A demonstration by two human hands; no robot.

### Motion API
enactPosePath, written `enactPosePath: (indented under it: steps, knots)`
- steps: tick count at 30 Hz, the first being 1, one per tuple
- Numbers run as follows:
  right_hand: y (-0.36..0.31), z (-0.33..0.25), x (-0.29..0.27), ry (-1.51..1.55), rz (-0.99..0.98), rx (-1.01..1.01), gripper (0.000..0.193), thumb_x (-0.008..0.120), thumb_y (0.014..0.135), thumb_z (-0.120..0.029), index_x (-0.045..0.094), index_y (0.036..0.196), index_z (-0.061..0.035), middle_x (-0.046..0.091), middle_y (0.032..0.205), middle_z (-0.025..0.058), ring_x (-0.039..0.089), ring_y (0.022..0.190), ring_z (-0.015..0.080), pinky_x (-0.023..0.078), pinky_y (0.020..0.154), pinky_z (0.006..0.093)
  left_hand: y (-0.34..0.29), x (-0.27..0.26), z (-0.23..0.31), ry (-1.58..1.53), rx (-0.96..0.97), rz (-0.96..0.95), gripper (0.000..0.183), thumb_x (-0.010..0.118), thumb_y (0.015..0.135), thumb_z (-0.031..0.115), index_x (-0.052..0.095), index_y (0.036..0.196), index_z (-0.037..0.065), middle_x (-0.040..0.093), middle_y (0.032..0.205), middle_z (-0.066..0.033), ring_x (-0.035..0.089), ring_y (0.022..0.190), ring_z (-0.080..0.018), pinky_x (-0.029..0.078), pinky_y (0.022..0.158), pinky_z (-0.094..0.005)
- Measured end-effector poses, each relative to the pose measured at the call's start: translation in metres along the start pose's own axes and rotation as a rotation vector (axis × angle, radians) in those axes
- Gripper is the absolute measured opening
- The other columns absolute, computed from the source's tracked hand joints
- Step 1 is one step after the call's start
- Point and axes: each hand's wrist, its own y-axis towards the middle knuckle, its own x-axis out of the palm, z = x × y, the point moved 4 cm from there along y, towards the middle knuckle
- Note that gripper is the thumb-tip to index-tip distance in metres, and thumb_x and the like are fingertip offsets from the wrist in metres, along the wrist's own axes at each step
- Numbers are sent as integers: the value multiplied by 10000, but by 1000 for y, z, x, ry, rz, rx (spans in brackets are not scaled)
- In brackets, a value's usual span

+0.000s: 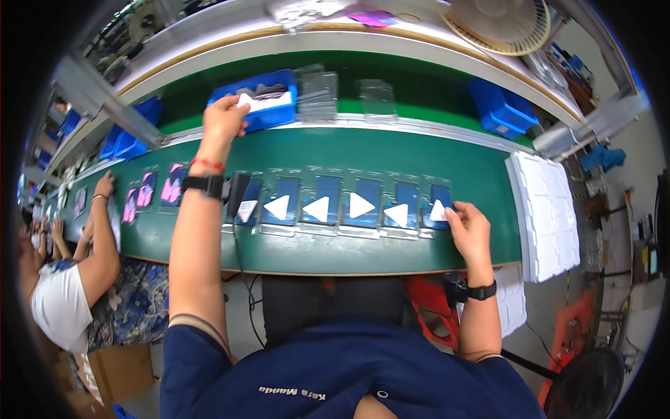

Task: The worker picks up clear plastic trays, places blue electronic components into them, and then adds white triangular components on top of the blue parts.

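My left hand (225, 119) reaches over the near left edge of a blue bin (275, 120) of white and dark flat pieces. Its fingers are curled, with a white piece (244, 100) at the fingertips. My right hand (472, 230) is closed, with thumb and fingertips at the right edge of a white triangular card (437, 210). That card lies on the rightmost blue rectangular panel (440, 192), inside a clear plastic tray. Leftward in the same row, several more blue panels (286, 188) bear white triangular cards (361, 204), pointing different ways.
Clear plastic trays (317, 98) are stacked beside the bin. Another blue bin (502, 108) sits at the back right. White moulded trays (548, 216) stand at the bench's right end. Pink-patterned pieces (172, 185) lie leftward, near a co-worker's arm (103, 230). A black cable (239, 244) crosses the front edge.
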Motion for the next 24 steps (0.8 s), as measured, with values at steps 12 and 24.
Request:
enactPosePath:
  steps: [12,24]
  knots:
    - [-7,-32,26,88,-151,108,400,697,793,-229,624,1032,83,627,682,115,593,575,151,478,565,284,-209,30,-5,675,333,149,563,669,797,287,481,1272,51,420,1287,-243,349,1239,-419,252,1030,-495]
    - [-9,-64,17,318,-89,-73,445,695,800,-220,572,1149,27,625,1031,192,630,865,228,519,745,328,-264,75,10,632,478,-123,574,664,790,275,478,1289,61,286,1419,-240,195,1329,-464,128,1058,-589]
